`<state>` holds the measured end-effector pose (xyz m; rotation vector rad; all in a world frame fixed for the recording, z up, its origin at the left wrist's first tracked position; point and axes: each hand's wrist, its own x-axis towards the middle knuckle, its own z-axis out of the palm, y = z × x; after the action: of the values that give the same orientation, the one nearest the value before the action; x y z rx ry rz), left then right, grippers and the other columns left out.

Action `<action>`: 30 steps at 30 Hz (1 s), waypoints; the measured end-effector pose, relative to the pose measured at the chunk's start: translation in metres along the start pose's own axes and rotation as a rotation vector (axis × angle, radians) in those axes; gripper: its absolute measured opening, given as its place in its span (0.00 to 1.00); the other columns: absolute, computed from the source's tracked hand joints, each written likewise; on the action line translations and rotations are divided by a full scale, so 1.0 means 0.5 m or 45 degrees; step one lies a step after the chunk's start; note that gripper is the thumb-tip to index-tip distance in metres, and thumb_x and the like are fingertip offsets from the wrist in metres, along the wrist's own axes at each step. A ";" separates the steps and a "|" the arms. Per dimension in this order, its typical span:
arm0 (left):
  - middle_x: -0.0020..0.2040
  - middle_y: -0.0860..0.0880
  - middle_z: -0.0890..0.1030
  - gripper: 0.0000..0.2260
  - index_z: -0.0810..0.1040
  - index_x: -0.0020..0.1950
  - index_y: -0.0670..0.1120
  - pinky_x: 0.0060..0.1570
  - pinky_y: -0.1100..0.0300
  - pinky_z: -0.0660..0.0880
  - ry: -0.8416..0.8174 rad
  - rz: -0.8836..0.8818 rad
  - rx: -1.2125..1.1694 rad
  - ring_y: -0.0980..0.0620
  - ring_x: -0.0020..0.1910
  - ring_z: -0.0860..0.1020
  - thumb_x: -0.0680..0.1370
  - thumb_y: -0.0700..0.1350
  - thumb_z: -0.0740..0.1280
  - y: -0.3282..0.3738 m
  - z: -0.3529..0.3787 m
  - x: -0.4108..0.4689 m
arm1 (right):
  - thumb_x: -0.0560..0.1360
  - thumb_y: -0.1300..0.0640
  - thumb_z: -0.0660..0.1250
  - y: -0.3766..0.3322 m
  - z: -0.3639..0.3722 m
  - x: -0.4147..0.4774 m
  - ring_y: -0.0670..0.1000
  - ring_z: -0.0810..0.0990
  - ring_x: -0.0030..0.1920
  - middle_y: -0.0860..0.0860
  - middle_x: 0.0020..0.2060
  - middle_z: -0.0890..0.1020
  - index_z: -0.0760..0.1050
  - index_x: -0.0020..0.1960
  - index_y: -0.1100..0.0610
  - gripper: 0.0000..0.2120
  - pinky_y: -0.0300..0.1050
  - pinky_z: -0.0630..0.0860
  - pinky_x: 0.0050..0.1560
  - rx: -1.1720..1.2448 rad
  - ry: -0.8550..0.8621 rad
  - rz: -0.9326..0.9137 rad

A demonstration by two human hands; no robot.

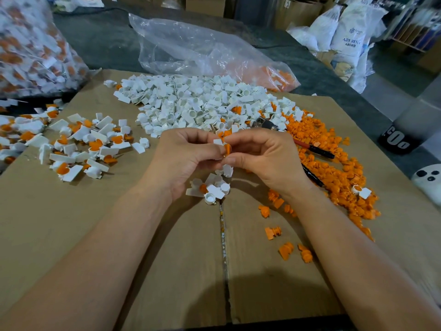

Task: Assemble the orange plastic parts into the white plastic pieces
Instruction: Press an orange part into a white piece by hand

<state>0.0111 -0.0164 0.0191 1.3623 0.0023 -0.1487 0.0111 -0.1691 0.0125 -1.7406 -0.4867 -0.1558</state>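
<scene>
Orange part (228, 149), a small plug, sits at the centre of the frame, pinched between the thumb and forefinger of the right hand (260, 155). The left hand (188, 155) meets it fingertip to fingertip, its fingers curled round a white piece (218, 141), of which only a flat tab shows above the thumb. The two parts touch or nearly touch; the fingers hide whether the plug has entered the white socket.

I judge this to be the mating step, with the orange part being lined up with the white piece or pressed into it. The next move likely calls for squaring the plug to the socket and pushing it home with a firm squeeze, then setting the joined unit aside.

Just below the hands lies a small cluster of white pieces (212, 188), one with orange in it. Across the upper middle spreads the white pile (202, 103). Down the right side runs the orange pile (338, 173), with a red-and-black-handled tool (315, 149) lying in it. A few loose orange plugs (272, 232) lie at lower right. At the left edge sit assembled units (78, 144), white with orange showing. All rest on flattened cardboard (119, 247). Behind, a clear bag (202, 48) lies at top middle, and a full bag (28, 51) of white and orange parts fills the upper left.
</scene>
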 end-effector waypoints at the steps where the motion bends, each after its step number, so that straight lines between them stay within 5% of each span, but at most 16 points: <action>1: 0.26 0.47 0.80 0.13 0.80 0.27 0.44 0.27 0.66 0.76 0.003 -0.007 -0.005 0.53 0.26 0.80 0.66 0.28 0.71 0.000 0.000 0.000 | 0.64 0.75 0.70 0.001 0.000 0.000 0.42 0.82 0.39 0.50 0.39 0.81 0.74 0.55 0.61 0.22 0.34 0.77 0.43 0.000 0.008 -0.003; 19: 0.28 0.43 0.81 0.05 0.78 0.37 0.37 0.25 0.67 0.76 0.013 -0.105 -0.104 0.52 0.25 0.79 0.66 0.29 0.70 0.002 -0.004 0.002 | 0.65 0.74 0.69 -0.002 -0.008 0.002 0.41 0.82 0.41 0.47 0.40 0.81 0.75 0.53 0.53 0.23 0.34 0.77 0.44 -0.046 -0.076 0.019; 30: 0.27 0.44 0.81 0.05 0.78 0.35 0.38 0.26 0.67 0.76 -0.036 -0.113 -0.072 0.52 0.25 0.80 0.65 0.29 0.70 0.002 -0.003 0.001 | 0.65 0.72 0.71 0.007 -0.002 0.001 0.41 0.82 0.38 0.50 0.38 0.80 0.74 0.56 0.64 0.20 0.34 0.77 0.42 -0.080 0.013 -0.060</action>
<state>0.0120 -0.0148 0.0199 1.3040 0.0431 -0.2409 0.0133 -0.1706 0.0099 -1.7895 -0.5204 -0.2149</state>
